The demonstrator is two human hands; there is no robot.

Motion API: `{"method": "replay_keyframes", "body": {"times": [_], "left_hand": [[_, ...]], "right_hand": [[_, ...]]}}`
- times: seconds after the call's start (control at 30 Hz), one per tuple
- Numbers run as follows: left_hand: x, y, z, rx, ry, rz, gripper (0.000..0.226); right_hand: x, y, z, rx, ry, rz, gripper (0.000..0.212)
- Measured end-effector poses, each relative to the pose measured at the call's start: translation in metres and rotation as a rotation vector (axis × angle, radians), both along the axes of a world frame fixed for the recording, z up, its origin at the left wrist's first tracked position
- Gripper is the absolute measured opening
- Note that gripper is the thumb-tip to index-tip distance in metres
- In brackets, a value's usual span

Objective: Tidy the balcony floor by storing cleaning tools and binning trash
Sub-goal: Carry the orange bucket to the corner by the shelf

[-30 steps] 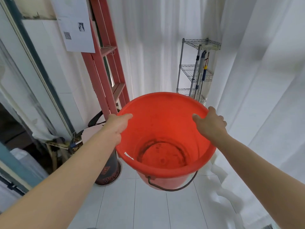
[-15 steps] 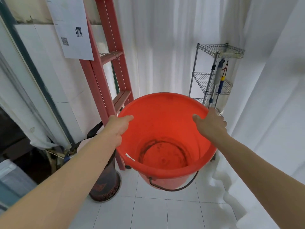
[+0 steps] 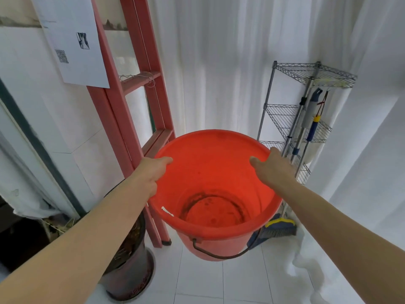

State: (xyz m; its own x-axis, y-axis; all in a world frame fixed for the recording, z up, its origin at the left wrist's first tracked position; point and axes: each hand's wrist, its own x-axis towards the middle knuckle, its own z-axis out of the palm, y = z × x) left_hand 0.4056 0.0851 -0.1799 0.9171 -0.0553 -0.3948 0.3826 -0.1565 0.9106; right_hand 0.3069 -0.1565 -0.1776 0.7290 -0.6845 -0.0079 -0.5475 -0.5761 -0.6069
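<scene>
An orange-red plastic bucket hangs in the air in front of me, above the white floor tiles. My left hand grips its left rim, thumb inside the bucket. My right hand grips the right rim the same way. The bucket's inside has a dark dirt ring at the bottom and nothing else in it. Its dark wire handle dangles below the near side. A broom with yellow and blue head stands on the floor behind the bucket, right of it.
A red stepladder leans on the left wall. A dark round pot stands at its foot. A metal wire rack with long-handled tools hung on it stands in the right corner. White curtains cover the back and right.
I have moved closer to the rack and ladder with the bucket held the same way. The broom head on the floor has come into view behind the bucket.
</scene>
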Motion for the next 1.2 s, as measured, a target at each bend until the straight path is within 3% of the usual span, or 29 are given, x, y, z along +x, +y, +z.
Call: {"method": "replay_keyframes", "body": {"times": [0.4,0.63,1.2], "left_hand": [[0.150,-0.056,0.011,0.017,-0.066,-0.029,0.058],[0.212,-0.110,0.002,0.003,-0.016,-0.047,0.042],[0.364,-0.216,-0.023,0.039,0.000,0.054,0.055]], "right_hand": [[0.129,-0.044,0.002,0.044,-0.016,-0.075,0.066],[0.194,-0.100,-0.005,0.059,0.002,-0.077,0.066],[0.364,-0.209,-0.015,0.097,0.017,-0.036,0.064]]}}
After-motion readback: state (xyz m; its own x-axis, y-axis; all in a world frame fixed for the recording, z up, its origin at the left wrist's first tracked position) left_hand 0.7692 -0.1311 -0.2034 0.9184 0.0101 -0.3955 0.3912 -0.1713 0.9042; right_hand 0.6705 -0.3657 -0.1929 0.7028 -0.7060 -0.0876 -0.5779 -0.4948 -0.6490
